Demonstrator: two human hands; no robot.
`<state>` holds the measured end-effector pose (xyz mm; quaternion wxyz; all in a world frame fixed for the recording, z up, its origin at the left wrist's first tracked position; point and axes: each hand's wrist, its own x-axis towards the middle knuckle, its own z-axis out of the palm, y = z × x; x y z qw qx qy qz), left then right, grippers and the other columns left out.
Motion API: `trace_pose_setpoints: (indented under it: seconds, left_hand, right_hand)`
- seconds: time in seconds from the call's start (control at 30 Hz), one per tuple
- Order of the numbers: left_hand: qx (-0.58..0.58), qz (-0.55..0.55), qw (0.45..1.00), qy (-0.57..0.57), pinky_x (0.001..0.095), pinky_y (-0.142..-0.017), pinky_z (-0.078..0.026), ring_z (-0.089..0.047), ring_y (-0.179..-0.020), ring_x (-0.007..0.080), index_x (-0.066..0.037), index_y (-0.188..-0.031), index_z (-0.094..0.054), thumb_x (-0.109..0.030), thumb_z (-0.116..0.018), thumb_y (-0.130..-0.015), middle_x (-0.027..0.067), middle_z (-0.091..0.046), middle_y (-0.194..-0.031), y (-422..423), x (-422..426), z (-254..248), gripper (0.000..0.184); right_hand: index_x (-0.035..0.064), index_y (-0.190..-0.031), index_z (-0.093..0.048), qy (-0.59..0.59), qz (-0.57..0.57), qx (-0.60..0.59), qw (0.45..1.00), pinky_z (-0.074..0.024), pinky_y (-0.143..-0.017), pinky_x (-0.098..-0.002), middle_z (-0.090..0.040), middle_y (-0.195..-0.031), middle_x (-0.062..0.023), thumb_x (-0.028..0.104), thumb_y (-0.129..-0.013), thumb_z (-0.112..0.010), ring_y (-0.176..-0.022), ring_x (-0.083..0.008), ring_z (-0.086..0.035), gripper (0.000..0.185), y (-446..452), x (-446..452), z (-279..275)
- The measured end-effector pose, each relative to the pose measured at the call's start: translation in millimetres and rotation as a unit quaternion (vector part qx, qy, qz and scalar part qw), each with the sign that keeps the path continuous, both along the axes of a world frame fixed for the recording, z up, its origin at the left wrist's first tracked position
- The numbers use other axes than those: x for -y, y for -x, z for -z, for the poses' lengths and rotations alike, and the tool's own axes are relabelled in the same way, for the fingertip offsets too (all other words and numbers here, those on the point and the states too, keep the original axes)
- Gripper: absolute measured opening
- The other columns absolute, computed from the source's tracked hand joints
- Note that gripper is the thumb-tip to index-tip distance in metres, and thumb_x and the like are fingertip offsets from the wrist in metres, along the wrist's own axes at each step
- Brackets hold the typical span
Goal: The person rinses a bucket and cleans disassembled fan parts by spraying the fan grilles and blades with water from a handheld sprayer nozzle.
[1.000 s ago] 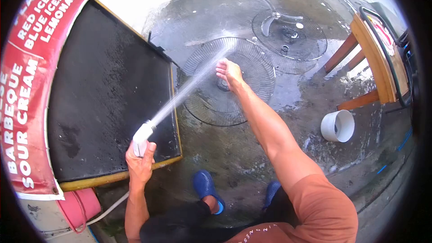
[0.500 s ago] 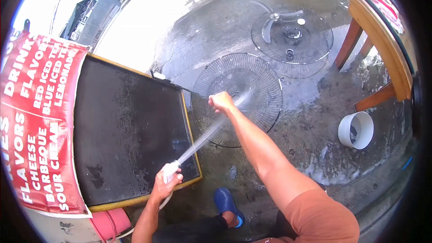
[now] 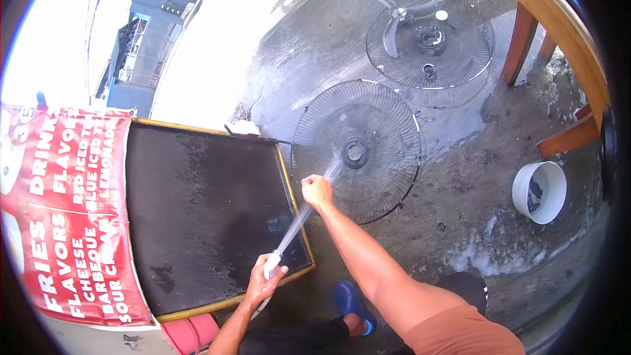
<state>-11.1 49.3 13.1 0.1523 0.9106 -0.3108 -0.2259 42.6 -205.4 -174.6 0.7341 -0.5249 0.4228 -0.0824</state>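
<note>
Right hand (image 3: 317,192) has pulled back to the grille's near edge, fingers curled, can't tell if they're holding anything. Left hand's (image 3: 264,284) wrapped round a white sprayer (image 3: 272,265), jetting the round, dark wire grille (image 3: 384,131) lying on wet concrete (image 3: 453,190).

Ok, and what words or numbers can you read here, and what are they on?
All on the red banner:
"35", blurred
"DRINKS"
"FLAVORS"
"RED ICED TEA"
"BLUE ICED TEA"
"LEMONADE"
"FRIES"
"FLAVORS"
"CHEESE"
"BARBEQUE"
"SOUR CREAM"
The upper line ends are creased.
Anything on the far building is too small to read.
</note>
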Motion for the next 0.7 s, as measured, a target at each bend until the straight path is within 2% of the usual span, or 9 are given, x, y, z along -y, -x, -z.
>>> trace_pose_setpoints:
  seconds: [0.1,0.17,0.23,0.33,0.43,0.47,0.6,0.7]
  left_hand:
    - [-0.022,-0.045,0.999,-0.012,0.0282,-0.073,-0.050,-0.058,-0.079,0.0097,-0.003,-0.124,-0.055,-0.023,-0.082,-0.088,-0.0002,-0.060,-0.087,-4,0,-3,0.050]
    - [-0.033,-0.069,0.997,-0.023,0.0286,-0.075,-0.050,-0.057,-0.080,0.0097,-0.005,-0.132,-0.050,-0.025,-0.083,-0.087,-0.0002,-0.059,-0.087,-7,0,-6,0.059]
    - [-0.045,-0.083,0.995,-0.032,0.0285,-0.076,-0.049,-0.057,-0.081,0.0097,-0.004,-0.131,-0.051,-0.025,-0.083,-0.086,-0.0001,-0.059,-0.087,4,19,-18,0.059]
    - [-0.062,-0.065,0.996,-0.010,0.0300,-0.078,-0.050,-0.060,-0.084,0.0124,0.002,-0.121,-0.060,-0.022,-0.082,-0.087,0.0039,-0.061,-0.095,6,26,-23,0.047]
    - [-0.075,-0.061,0.995,-0.013,0.0296,-0.078,-0.050,-0.059,-0.085,0.0119,0.001,-0.117,-0.063,-0.024,-0.082,-0.088,0.0046,-0.061,-0.096,6,30,-28,0.043]
    - [-0.087,-0.064,0.994,0.004,0.0289,-0.075,-0.050,-0.058,-0.081,0.0100,-0.001,-0.106,-0.066,-0.027,-0.081,-0.089,0.0019,-0.062,-0.090,7,32,-28,0.035]
    - [-0.142,-0.147,0.978,-0.046,0.0280,-0.066,-0.047,-0.055,-0.072,0.0062,-0.005,-0.088,-0.065,-0.031,-0.079,-0.092,-0.0047,-0.060,-0.073,-1,9,-17,0.030]
    - [-0.140,-0.174,0.974,-0.035,0.0275,-0.060,-0.047,-0.055,-0.067,0.0064,-0.005,-0.089,-0.066,-0.032,-0.079,-0.092,-0.0030,-0.061,-0.075,-5,9,-16,0.031]
  right_hand:
    - [0.0078,-0.099,-0.078,0.080,-0.056,-0.027,0.995,-0.0544,-0.091,-0.0481,-0.074,-0.099,-0.0231,0.028,-0.087,-0.060,-0.099,-0.0410,-0.071,0.030,-1,1,8]
    - [0.0063,-0.095,-0.078,0.059,-0.023,-0.035,0.997,-0.0550,-0.090,-0.0494,-0.073,-0.097,-0.0249,0.028,-0.085,-0.060,-0.097,-0.0434,-0.070,0.030,1,3,13]
    - [0.0060,-0.093,-0.078,0.044,0.007,-0.046,0.998,-0.0565,-0.087,-0.0486,-0.073,-0.096,-0.0258,0.030,-0.084,-0.062,-0.096,-0.0433,-0.071,0.031,-5,0,27]
    - [0.0039,-0.093,-0.077,0.025,0.003,-0.054,0.998,-0.0559,-0.086,-0.0496,-0.072,-0.096,-0.0274,0.028,-0.083,-0.060,-0.095,-0.0455,-0.070,0.031,-2,7,32]
    - [0.0040,-0.092,-0.077,0.012,0.021,-0.057,0.998,-0.0545,-0.087,-0.0505,-0.072,-0.096,-0.0275,0.027,-0.084,-0.059,-0.097,-0.0466,-0.069,0.031,-2,9,30]
    - [0.0039,-0.093,-0.077,0.015,0.026,-0.061,0.998,-0.0545,-0.087,-0.0505,-0.072,-0.096,-0.0275,0.027,-0.085,-0.058,-0.097,-0.0467,-0.069,0.031,-3,9,30]
    - [0.0048,-0.094,-0.077,0.068,0.023,-0.078,0.994,-0.0540,-0.088,-0.0508,-0.072,-0.097,-0.0267,0.026,-0.087,-0.057,-0.098,-0.0456,-0.069,0.030,-8,10,33]
    - [0.0062,-0.096,-0.077,0.074,0.013,-0.069,0.995,-0.0536,-0.088,-0.0510,-0.073,-0.098,-0.0253,0.026,-0.088,-0.057,-0.098,-0.0436,-0.070,0.030,-8,17,35]
